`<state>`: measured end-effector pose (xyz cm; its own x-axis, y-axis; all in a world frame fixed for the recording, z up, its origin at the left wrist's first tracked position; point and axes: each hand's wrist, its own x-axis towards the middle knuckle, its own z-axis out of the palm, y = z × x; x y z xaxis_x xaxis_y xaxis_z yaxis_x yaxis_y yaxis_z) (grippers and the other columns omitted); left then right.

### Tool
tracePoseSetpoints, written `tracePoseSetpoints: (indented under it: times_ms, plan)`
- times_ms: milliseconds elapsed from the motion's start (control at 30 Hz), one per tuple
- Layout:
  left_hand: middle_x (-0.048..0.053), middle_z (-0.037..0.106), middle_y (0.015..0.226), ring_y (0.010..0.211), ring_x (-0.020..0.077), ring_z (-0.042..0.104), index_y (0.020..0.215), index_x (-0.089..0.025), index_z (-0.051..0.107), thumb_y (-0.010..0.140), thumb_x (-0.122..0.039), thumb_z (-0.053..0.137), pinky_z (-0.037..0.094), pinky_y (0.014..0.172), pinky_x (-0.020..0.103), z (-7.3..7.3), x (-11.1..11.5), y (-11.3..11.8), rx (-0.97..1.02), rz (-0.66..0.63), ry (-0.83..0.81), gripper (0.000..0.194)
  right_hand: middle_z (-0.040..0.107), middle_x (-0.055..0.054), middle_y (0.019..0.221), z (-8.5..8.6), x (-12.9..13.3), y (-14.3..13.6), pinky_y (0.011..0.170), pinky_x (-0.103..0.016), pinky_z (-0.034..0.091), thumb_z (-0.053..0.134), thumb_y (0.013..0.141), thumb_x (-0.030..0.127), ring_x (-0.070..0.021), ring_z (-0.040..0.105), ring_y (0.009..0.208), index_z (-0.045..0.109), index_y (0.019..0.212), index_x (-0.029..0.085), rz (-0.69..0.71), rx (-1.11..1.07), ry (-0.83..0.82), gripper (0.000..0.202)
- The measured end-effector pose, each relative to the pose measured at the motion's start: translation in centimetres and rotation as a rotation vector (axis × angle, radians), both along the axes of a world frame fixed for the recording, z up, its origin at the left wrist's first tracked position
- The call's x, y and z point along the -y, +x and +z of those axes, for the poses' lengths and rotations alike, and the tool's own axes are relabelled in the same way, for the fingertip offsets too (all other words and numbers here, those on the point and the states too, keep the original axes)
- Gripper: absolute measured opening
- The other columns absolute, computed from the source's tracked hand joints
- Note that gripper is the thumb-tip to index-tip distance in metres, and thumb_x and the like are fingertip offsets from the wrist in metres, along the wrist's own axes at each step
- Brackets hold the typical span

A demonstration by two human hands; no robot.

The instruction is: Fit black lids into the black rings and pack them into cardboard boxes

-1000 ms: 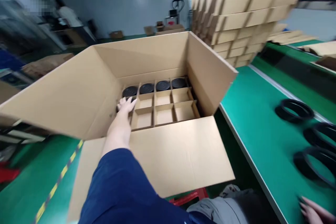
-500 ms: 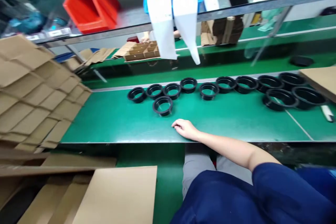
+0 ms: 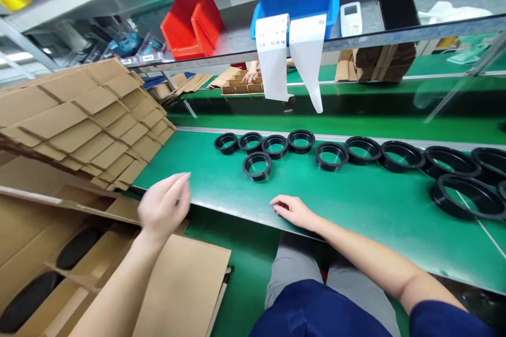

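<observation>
My left hand [image 3: 166, 202] is raised at the left, over the bench's front edge near the cardboard. It is slightly blurred, its fingers drawn together, and I see nothing in it. On the green bench top [image 3: 221, 189] rests my right hand [image 3: 293, 210], loosely curved with the thumb a little apart and holding nothing. The closest black ring [image 3: 256, 166] lies beyond it, not touched. More black rings, such as one black ring [image 3: 331, 157] in the middle and a larger black ring [image 3: 468, 197] at the right, stand in a loose row along the back.
Stacked cardboard dividers [image 3: 90, 121] lean at the left. Below stands an open carton [image 3: 23, 210] holding dark round pieces. Overhead, a shelf carries a red bin [image 3: 193, 23] and a blue bin [image 3: 300, 2], with paper strips [image 3: 272, 58] hanging down. Another person's hand [image 3: 251, 73] shows behind.
My left hand has come into view at the left, over the carton side. The view has turned left, so things appear shifted right. My right hand stays resting on the bench.
</observation>
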<state>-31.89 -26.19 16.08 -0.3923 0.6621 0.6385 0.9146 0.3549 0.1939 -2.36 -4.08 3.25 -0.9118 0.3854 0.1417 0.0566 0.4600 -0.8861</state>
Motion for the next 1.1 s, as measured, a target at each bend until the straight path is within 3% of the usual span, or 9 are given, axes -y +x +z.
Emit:
tracePoseSetpoints:
  times_ms: [167,300,367,467,600,733,833,967,1100]
  plan:
    - [0.009,0.048,0.162,0.146,0.0204,0.048,0.150,-0.016,0.054,0.102,-0.023,0.039,0.042,0.119,0.029,-1.8,-14.1,-3.4,0.203,0.180,-0.357,0.050,0.077,-0.008,0.109,-0.2,-2.3,8.5,0.093,-0.039,0.059,0.053,0.101,0.034,-0.0241,0.074,0.101,0.075,0.108,0.024,-0.200,-0.038,0.082,0.026]
    - [0.019,0.069,0.136,0.127,0.0312,0.065,0.128,-0.009,0.070,0.092,-0.021,0.056,0.052,0.107,0.037,-3.2,-20.2,-6.1,0.324,0.297,-0.489,0.040,0.077,-0.009,0.105,-1.8,-3.1,14.1,0.085,-0.036,0.063,0.052,0.102,0.043,-0.0233,0.076,0.093,0.075,0.108,0.023,-0.412,-0.041,-0.111,0.031]
    - [0.022,0.073,0.124,0.115,0.0370,0.069,0.117,-0.009,0.074,0.092,-0.026,0.057,0.056,0.097,0.044,-3.2,-20.6,-6.4,0.337,0.365,-0.488,0.034,0.077,-0.009,0.104,-2.3,-2.9,15.0,0.084,-0.035,0.063,0.052,0.102,0.045,-0.0225,0.076,0.091,0.076,0.108,0.022,-0.467,-0.080,-0.175,0.033]
    - [0.023,0.067,0.135,0.123,0.0380,0.065,0.128,-0.009,0.069,0.102,-0.034,0.043,0.053,0.099,0.046,-2.6,-19.7,-5.3,0.268,0.446,-0.364,0.044,0.076,-0.010,0.103,-2.2,-2.8,14.6,0.081,-0.034,0.062,0.051,0.103,0.044,-0.0217,0.074,0.090,0.076,0.107,0.021,-0.498,-0.093,-0.120,0.033]
    - [0.013,0.073,0.125,0.118,0.0286,0.067,0.118,-0.016,0.072,0.104,-0.040,0.043,0.052,0.100,0.037,-2.2,-17.3,0.5,0.066,0.174,-0.098,0.040,0.073,-0.008,0.095,-1.5,-2.9,13.8,0.073,-0.032,0.058,0.049,0.103,0.040,-0.0197,0.069,0.079,0.075,0.105,0.021,-0.475,-0.040,0.032,0.032]
    - [0.005,0.078,0.112,0.108,0.0220,0.071,0.106,-0.023,0.076,0.101,-0.030,0.047,0.054,0.098,0.032,-4.9,-16.2,8.9,0.003,-0.228,-0.205,0.030,0.071,-0.007,0.091,-1.4,-3.0,14.1,0.074,-0.031,0.058,0.048,0.103,0.036,-0.0188,0.067,0.077,0.074,0.106,0.021,-0.442,-0.030,0.076,0.030]
    - [0.005,0.079,0.111,0.104,0.0210,0.073,0.106,-0.024,0.076,0.101,-0.024,0.046,0.056,0.091,0.030,-8.0,-17.4,12.9,0.023,-0.326,-0.290,0.030,0.071,-0.008,0.094,-1.6,-2.9,14.0,0.075,-0.031,0.058,0.048,0.103,0.033,-0.0187,0.068,0.079,0.073,0.108,0.020,-0.437,-0.033,0.090,0.029]
    - [0.006,0.079,0.110,0.103,0.0236,0.074,0.104,-0.023,0.074,0.100,-0.027,0.052,0.058,0.086,0.031,-10.3,-19.7,14.1,0.027,-0.293,-0.260,0.023,0.073,-0.009,0.100,-1.4,-2.3,13.6,0.084,-0.033,0.058,0.049,0.102,0.028,-0.0199,0.070,0.089,0.073,0.112,0.021,-0.444,-0.077,0.144,0.027]
    - [0.008,0.078,0.113,0.099,0.0260,0.075,0.110,-0.025,0.072,0.103,-0.034,0.048,0.057,0.068,0.032,-10.4,-21.0,14.3,-0.049,-0.275,-0.162,0.027,0.075,-0.008,0.104,-1.0,-2.6,13.2,0.091,-0.032,0.058,0.056,0.098,0.021,-0.0197,0.070,0.098,0.074,0.113,0.021,-0.430,-0.040,0.232,0.023]
